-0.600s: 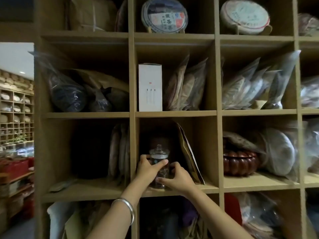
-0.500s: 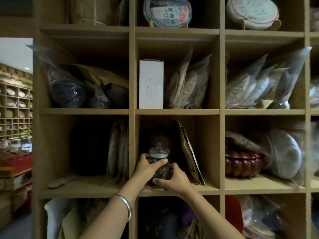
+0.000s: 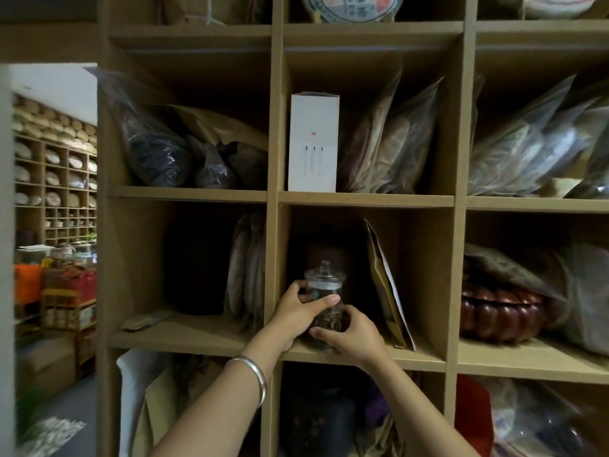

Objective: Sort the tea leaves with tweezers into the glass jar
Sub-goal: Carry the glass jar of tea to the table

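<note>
A small glass jar [image 3: 324, 286] with a knobbed glass lid stands in the middle cubby of a wooden shelf unit [image 3: 362, 356]. Dark tea leaves [image 3: 329, 319] show through its lower half. My left hand [image 3: 295, 313] grips the jar from the left, thumb across its front. My right hand [image 3: 351, 334] holds its lower right side, fingers curled round the base. No tweezers are in view.
A brown paper envelope [image 3: 385, 288] leans just right of the jar. A white box [image 3: 313, 143] stands in the cubby above. Bagged tea cakes fill the neighbouring cubbies, and a dark ribbed wooden bowl [image 3: 501, 313] sits to the right. An aisle opens at far left.
Both hands stay on the jar in the same cubby. The camera has moved closer and tilted slightly down, so the shelf looks bigger.
</note>
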Motion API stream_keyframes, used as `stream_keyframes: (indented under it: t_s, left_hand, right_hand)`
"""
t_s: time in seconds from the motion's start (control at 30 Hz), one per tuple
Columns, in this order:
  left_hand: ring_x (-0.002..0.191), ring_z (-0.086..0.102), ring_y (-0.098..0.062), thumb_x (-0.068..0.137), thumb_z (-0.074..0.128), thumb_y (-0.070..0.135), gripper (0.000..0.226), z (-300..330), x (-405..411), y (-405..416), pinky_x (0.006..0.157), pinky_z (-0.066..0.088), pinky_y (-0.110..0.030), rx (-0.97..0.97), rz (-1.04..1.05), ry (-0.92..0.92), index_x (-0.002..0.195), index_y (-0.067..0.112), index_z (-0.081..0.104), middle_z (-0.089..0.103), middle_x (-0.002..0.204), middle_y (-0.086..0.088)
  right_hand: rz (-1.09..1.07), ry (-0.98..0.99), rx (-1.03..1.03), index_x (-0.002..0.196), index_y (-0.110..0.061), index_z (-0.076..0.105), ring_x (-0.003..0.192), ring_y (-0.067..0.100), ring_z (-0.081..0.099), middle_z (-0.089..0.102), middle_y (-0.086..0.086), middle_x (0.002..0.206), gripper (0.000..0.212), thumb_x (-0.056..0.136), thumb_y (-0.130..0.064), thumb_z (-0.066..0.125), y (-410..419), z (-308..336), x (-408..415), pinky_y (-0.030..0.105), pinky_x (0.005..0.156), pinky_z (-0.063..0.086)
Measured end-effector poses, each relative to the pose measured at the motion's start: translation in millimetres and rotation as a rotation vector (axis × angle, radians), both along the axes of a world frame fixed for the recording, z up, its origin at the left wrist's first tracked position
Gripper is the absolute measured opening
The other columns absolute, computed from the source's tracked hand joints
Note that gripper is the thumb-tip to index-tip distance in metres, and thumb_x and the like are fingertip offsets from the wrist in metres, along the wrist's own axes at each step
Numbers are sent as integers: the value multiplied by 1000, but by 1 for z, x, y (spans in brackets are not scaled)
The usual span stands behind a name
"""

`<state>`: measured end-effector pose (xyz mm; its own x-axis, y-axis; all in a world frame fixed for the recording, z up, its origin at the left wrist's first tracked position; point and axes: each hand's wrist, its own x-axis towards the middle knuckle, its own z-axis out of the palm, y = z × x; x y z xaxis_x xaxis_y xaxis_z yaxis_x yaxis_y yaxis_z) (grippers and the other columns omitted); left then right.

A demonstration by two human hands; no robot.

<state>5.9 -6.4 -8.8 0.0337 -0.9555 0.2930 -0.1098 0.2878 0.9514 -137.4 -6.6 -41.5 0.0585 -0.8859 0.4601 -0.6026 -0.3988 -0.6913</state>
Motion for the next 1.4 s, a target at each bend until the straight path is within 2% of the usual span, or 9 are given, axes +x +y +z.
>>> stream_keyframes:
  t_s: [0.13, 0.27, 0.57, 0.73, 0.9, 1.0, 1.07, 1.23, 1.4]
  left_hand:
    - [89, 61, 2, 70, 87, 41, 56, 0, -4, 13, 57, 46, -8, -25, 33, -13, 116, 28, 57, 65, 102, 12]
    - [92, 67, -10, 68, 89, 38, 54, 4, -11, 40, 72, 51, -18, -61, 73, -45, 112, 23, 61, 68, 99, 9]
    - [94, 72, -11, 69, 89, 38, 39, 23, 22, 121, 88, 58, -33, -83, 250, 28, 99, 26, 67, 75, 101, 6]
    - [93, 72, -14, 67, 89, 37, 47, 24, 86, 202, 74, 59, -28, -102, 477, -17, 105, 24, 65, 75, 99, 3]
    - [82, 74, -9, 68, 90, 32, 45, 18, 170, 309, 66, 58, -22, -100, 718, -19, 104, 20, 66, 77, 92, 5]
    - [96, 72, -19, 71, 88, 34, 49, 17, 222, 387, 80, 60, -34, -60, 924, -60, 113, 19, 67, 75, 104, -3]
    - [92, 71, -19, 74, 86, 29, 43, 18, 255, 446, 71, 58, -26, -75, 1054, -45, 109, 19, 65, 73, 102, -3]
    - [103, 69, -26, 76, 84, 27, 48, 26, 307, 613, 91, 57, -39, -62, 1337, -81, 118, 11, 66, 71, 114, -11]
    - [94, 71, -31, 77, 82, 12, 34, 27, 333, 776, 85, 59, -38, -106, 1590, -60, 107, 2, 70, 75, 100, -14]
  right_hand:
    - [9, -62, -16, 101, -34, 56, 81, 2, 62, 66, -11, 90, 69, 44, -69, 74, 3, -3, -3, 29, 71, 56]
    - [56, -81, -85, 100, -27, 57, 81, 8, 63, 67, -7, 91, 64, 47, -56, 79, 21, -4, -13, 25, 65, 48]
    - [346, -162, -127, 105, -26, 58, 85, 3, 62, 67, -12, 94, 59, 56, -46, 84, 80, 20, 23, 21, 69, 49]
    - [617, -240, -52, 106, -21, 58, 91, 9, 64, 67, -8, 97, 59, 58, -37, 88, 132, 18, 101, 24, 76, 52]
    - [919, -228, -42, 94, -32, 62, 87, 6, 66, 70, -11, 92, 46, 56, -34, 88, 209, 15, 203, 24, 75, 53]
    - [1138, -220, -7, 98, -28, 66, 83, 2, 67, 72, -9, 92, 44, 60, -28, 88, 271, 17, 270, 25, 76, 56]
    - [1291, -176, 25, 99, -28, 67, 84, 4, 68, 72, -8, 92, 41, 63, -29, 87, 318, 22, 314, 27, 77, 56]
    - [1595, -193, 18, 80, -42, 68, 72, -13, 63, 69, -27, 74, 31, 60, -30, 88, 462, 30, 410, 3, 58, 43]
    - [1858, -145, -4, 76, -42, 71, 71, -6, 67, 72, -22, 74, 26, 56, -39, 88, 623, 32, 490, 22, 69, 56]
